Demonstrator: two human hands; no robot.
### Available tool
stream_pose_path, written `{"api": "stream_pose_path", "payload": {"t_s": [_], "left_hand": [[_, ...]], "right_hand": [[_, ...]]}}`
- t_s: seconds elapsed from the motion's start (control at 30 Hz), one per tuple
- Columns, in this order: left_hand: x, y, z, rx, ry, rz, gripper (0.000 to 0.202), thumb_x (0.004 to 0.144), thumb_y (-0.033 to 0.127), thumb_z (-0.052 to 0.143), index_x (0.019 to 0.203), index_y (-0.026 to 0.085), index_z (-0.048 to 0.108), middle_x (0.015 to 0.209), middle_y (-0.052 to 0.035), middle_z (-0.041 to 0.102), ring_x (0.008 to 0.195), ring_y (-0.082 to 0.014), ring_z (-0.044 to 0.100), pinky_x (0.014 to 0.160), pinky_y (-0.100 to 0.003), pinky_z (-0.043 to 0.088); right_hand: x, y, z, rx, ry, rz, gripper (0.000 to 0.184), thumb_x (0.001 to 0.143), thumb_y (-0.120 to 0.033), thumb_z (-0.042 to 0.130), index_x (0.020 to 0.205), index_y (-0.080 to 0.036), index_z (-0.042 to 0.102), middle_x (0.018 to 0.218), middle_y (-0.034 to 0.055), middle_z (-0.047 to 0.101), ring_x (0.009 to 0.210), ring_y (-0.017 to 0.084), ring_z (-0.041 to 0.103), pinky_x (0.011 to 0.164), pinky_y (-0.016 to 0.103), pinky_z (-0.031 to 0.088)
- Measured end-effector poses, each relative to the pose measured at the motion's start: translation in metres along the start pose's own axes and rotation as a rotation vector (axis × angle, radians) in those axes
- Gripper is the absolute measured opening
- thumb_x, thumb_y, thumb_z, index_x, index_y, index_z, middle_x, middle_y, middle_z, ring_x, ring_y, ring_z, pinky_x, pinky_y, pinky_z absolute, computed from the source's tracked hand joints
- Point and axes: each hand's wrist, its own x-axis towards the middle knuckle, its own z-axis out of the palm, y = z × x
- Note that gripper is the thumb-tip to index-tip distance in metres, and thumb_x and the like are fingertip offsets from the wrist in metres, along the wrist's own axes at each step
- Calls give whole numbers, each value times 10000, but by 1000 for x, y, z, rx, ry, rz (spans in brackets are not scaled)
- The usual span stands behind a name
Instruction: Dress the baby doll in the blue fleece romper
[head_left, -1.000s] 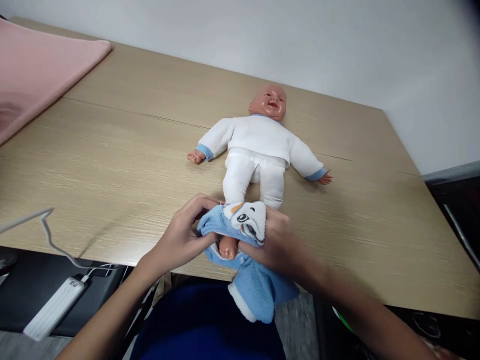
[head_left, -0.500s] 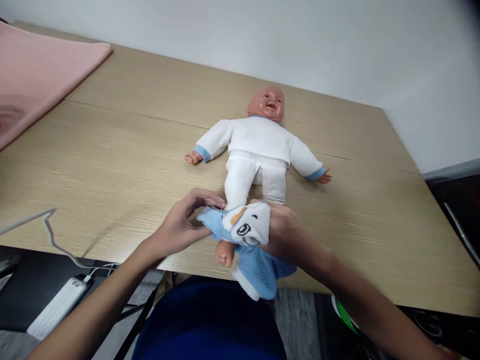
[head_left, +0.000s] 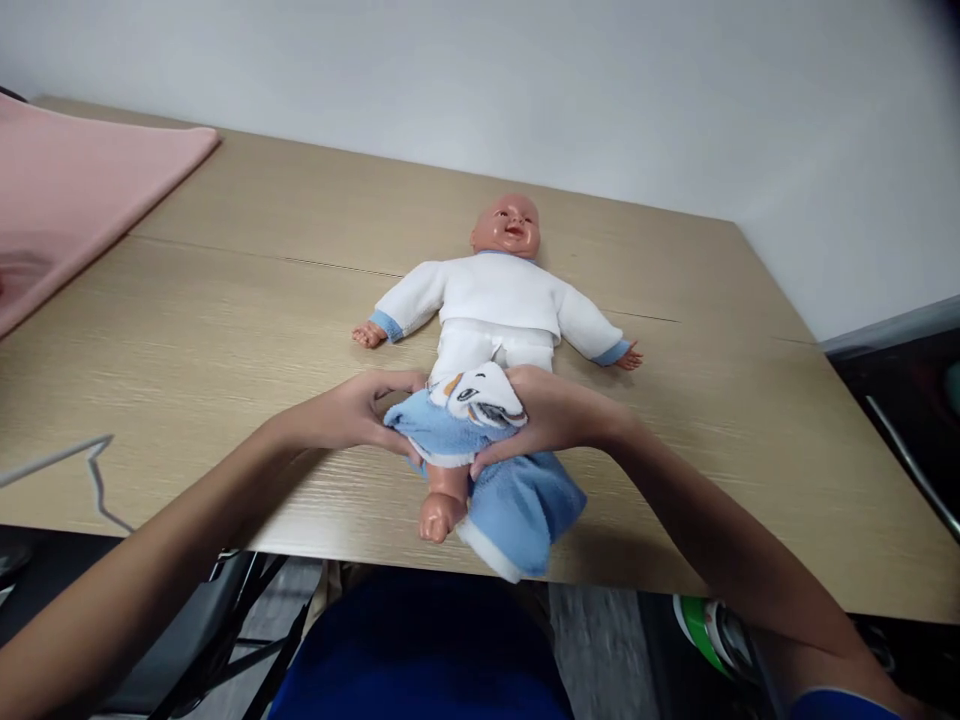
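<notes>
A baby doll lies face up on the table, dressed in a white top with blue cuffs, its bare feet end towards me. Around its lower leg on my left is bunched a pair of blue and white doll pants with an embroidered animal face. My left hand grips the edge of the fabric on one side. On the other side my right hand pinches the cloth, thumb below. A bare doll foot sticks out under the cuff. The other pant leg hangs to the right, covering the other foot.
A pink cloth lies at the table's far left. A white cable crosses the left front edge of the wooden table. Behind stands a white wall. Below the front edge are a dark chair and a green and white round item.
The pants have moved up the leg, uncovering more of the doll's foot and ankle below the cuff. My right hand has shifted round to the fabric's side. The view has tilted slightly.
</notes>
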Motion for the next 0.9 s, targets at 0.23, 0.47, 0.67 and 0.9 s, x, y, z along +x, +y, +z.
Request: {"api": "stream_pose_path", "payload": {"t_s": [0.23, 0.47, 0.67, 0.9], "left_hand": [[-12, -9, -4, -209, 21, -26, 494, 948, 667, 869, 1003, 203, 709, 921, -12, 631, 847, -188, 613, 759, -284, 541], [-10, -23, 5, -407, 206, -99, 422, 1079, 656, 694, 1040, 239, 648, 870, 5, 520, 748, -165, 472, 691, -289, 445], [-7, -27, 6, -426, 119, -27, 425, 1110, 624, 638, 959, 227, 649, 902, -25, 571, 828, -200, 531, 769, -328, 471], [-6, -17, 1, -228, 27, -79, 355, 1081, 567, 717, 1076, 213, 752, 976, -34, 646, 892, -198, 597, 811, -297, 510]], "right_hand": [[-22, 3, 5, 270, 63, 119, 426, 976, -508, 871, 1230, -209, 707, 1106, 27, 782, 961, 229, 714, 818, 335, 608], [-35, -10, 15, 101, 214, 131, 364, 1016, -520, 827, 965, -220, 628, 915, -4, 642, 819, 186, 583, 726, 326, 487], [-53, -16, 7, 68, 334, 80, 358, 975, -465, 889, 979, -219, 629, 824, -44, 544, 738, 140, 505, 676, 290, 422], [-61, -21, 2, 342, 303, 133, 396, 963, -383, 892, 1290, -272, 698, 981, -8, 677, 858, 166, 642, 772, 271, 556]]}}
